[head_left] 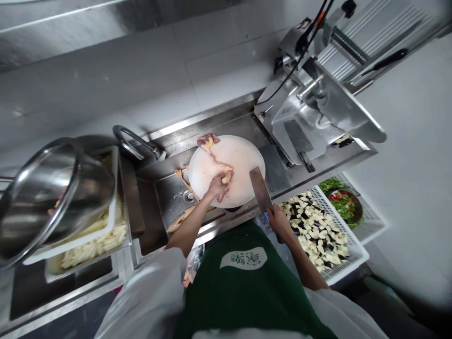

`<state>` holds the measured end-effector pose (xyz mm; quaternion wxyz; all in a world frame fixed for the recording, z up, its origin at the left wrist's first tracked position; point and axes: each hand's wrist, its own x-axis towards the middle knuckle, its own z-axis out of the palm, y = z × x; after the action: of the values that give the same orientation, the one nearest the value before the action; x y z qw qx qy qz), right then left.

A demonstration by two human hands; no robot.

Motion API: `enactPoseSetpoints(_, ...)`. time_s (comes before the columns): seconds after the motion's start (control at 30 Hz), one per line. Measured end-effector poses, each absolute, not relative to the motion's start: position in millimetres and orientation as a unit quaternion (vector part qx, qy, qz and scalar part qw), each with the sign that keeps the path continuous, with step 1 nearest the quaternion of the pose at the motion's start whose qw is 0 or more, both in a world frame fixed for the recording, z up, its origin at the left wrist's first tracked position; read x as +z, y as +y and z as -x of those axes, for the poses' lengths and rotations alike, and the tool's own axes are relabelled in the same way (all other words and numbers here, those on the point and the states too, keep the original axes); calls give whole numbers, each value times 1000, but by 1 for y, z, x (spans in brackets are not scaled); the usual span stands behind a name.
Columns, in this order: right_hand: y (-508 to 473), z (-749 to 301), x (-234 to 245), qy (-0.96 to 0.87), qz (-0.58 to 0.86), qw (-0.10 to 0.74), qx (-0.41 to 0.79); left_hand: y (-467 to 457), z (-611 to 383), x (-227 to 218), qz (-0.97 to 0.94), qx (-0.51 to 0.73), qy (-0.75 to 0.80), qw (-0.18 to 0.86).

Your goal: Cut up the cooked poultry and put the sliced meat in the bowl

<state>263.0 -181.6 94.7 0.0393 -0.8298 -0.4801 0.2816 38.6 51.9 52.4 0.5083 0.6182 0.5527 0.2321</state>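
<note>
While the left hand [216, 185] has its fingers curled down and clamped on the raw meat [223, 166], the right hand [278, 219] is wrapped around the handle of a cleaver [260, 187], the broad blade reaching over the near right edge of the board. The meat lies on the round white board [243, 153], partly hidden beneath the left hand, and a thin strip runs from there to a dark red, yellow-edged lump [208, 141] at the far left rim. It looks light, limp and wet, so it probably slides easily on the smooth surface and sags wherever it is unsupported. The thicker end under the fingers seems the surest hold; the narrow strip would likely stretch or tear if lifted alone. The cleaver, by contrast, looks stiff and fairly heavy, best gripped by its handle. Past the board, yellowish pieces [181, 219] lie in the sink [150, 214], near a curved tap [138, 142]. To the right, a slicer [310, 89] stands on the bench [338, 163].
</note>
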Motion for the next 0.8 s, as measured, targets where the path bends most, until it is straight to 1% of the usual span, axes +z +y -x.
enactPoseSetpoints(0.1, -165, -264, 99, -521, 800, 3, 297, 52, -20, 64, -558, 236, 535, 588)
enactPoseSetpoints(0.17, -154, -264, 101, -552, 774, -17, 309, 55, 0, 76, -505, 263, 537, 622)
enactPoseSetpoints(0.3, -131, -260, 99, -615, 720, -42, 320, 61, 31, 97, -432, 354, 522, 645)
enactPoseSetpoints(0.4, -118, -257, 97, -642, 695, -64, 319, 55, 31, 94, -370, 411, 519, 652)
enactPoseSetpoints(0.47, -113, -257, 96, -643, 693, -74, 317, 45, 25, 81, -329, 414, 568, 630)
enactPoseSetpoints(0.6, -110, -259, 94, -643, 694, -73, 316, 27, 18, 52, -319, 380, 702, 512)
enactPoseSetpoints(0.73, -109, -261, 89, -643, 693, -64, 319, 34, 25, 40, -376, 348, 748, 422)
enactPoseSetpoints(0.8, -106, -262, 87, -644, 692, -61, 320, 45, 28, 43, -397, 327, 748, 420)
